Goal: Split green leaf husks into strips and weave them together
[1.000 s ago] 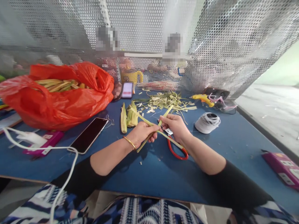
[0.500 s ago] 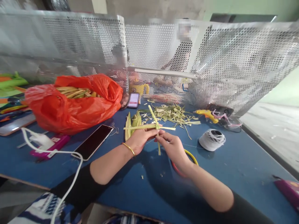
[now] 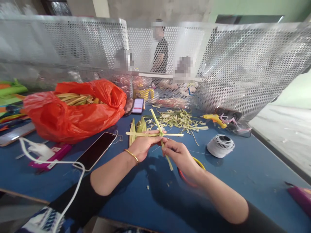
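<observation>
A cross of pale green leaf strips (image 3: 155,121) is held above the blue table, its strips meeting in a small knot. My left hand (image 3: 143,144) pinches it near the crossing, with the thumb on top and the other fingers partly hidden underneath. Just right of it, my right hand (image 3: 177,152) is closed on the lower strip, which sticks out below the fingers. A thin white thread runs from near my right hand to a cone of white string (image 3: 220,146). Beneath my right wrist lies a red and yellow ring (image 3: 186,178).
Leaf trimmings (image 3: 181,119) and folded leaves (image 3: 140,126) lie behind my hands. A red plastic bag (image 3: 80,121) of strips, a phone (image 3: 97,150) and a white cable (image 3: 80,184) are at left. A yellow glue gun (image 3: 215,119) is at right. A perforated screen (image 3: 143,42) closes the back.
The lower strip now slants to the right, with my right fingers further down it. The cross has shifted slightly left. Behind the screen, a standing person has moved left.
</observation>
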The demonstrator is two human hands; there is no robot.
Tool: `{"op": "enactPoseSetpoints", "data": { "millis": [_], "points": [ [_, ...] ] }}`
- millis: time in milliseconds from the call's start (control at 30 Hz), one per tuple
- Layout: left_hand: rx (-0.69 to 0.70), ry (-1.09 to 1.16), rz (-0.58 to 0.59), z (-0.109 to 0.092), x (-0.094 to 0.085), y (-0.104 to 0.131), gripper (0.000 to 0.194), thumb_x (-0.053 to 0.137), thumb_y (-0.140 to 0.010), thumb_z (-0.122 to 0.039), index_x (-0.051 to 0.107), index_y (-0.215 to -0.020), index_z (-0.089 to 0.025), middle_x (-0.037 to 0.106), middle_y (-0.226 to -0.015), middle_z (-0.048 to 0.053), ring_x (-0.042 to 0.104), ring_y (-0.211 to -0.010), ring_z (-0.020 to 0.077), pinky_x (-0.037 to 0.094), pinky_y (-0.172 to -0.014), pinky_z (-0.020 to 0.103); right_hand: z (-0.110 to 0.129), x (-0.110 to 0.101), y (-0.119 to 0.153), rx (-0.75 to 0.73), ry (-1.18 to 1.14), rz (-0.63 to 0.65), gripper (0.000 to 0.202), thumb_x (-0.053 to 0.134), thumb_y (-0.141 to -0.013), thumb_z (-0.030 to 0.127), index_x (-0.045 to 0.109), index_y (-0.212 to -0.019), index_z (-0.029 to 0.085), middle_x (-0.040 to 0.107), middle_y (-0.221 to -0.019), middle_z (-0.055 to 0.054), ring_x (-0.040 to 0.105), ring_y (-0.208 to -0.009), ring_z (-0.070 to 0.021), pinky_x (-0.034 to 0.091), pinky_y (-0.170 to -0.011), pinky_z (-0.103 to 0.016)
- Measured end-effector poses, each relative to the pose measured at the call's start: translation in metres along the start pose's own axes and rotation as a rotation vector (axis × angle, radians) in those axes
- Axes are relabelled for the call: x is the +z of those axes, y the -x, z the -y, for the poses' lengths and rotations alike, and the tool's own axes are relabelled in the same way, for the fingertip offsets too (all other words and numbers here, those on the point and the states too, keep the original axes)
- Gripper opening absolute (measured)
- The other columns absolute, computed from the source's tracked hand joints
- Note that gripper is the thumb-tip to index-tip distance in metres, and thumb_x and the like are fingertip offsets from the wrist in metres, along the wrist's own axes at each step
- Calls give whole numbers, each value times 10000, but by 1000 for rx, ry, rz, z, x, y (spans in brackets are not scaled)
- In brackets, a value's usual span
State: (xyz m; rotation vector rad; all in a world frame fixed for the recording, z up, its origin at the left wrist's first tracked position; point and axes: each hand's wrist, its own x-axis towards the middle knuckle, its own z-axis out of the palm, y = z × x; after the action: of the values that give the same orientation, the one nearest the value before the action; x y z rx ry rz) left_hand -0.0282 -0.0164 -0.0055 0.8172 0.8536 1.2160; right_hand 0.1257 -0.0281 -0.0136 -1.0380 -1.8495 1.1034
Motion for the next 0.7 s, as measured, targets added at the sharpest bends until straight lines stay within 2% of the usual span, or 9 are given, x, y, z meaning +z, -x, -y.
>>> {"op": "enactPoseSetpoints", "data": {
  "millis": [133,300,367,467,533,633,700],
  "points": [
    [1,19,7,0,0,1,484,847,-560,-170,724,-1025,-117,731,-694,60,693,-828,227,488,-866,358,-2,2,1,-20,12,3,263,554,-824,286,539,-576,198,545,-764,-11,525,-833,-178,384,-793,-303],
    [-22,16,0,2,1,1,371,851,-547,-177,738,-895,-114,713,-661,57,668,-765,190,487,-820,311,-1,5,2,-54,75,-10,266,542,-839,248,524,-579,199,555,-809,-15,536,-857,-170,410,-809,-290],
    [-37,10,11,1,1,0,302,838,-562,-171,732,-841,-127,704,-650,45,657,-734,168,490,-783,285,1,6,4,-82,143,-7,271,522,-860,239,525,-592,200,574,-835,-23,551,-865,-167,423,-808,-284],
    [-72,4,13,-1,0,-1,191,806,-612,-153,705,-773,-138,687,-636,28,633,-663,132,495,-720,260,6,3,7,-118,364,-8,296,465,-919,278,551,-645,207,616,-826,-37,568,-779,-164,430,-722,-279],
    [-82,18,-20,-4,-1,-1,150,788,-628,-121,680,-731,-134,674,-627,23,621,-627,121,500,-694,260,10,-2,8,-188,551,-111,312,419,-957,310,584,-712,211,646,-834,-55,576,-747,-174,420,-706,-296],
    [-95,6,-19,-7,-2,-1,112,764,-643,-97,676,-709,-118,664,-626,30,611,-600,114,505,-687,267,11,-12,5,-342,752,-330,225,447,-954,321,630,-889,209,684,-977,-107,607,-896,-229,412,-827,-351],
    [-119,-32,9,-8,-2,0,92,760,-654,-127,680,-697,-111,655,-623,31,601,-577,108,504,-672,266,7,-17,0,-341,788,-318,177,488,-934,319,632,-951,218,701,-959,-97,616,-906,-238,411,-847,-359]
  ]
}}
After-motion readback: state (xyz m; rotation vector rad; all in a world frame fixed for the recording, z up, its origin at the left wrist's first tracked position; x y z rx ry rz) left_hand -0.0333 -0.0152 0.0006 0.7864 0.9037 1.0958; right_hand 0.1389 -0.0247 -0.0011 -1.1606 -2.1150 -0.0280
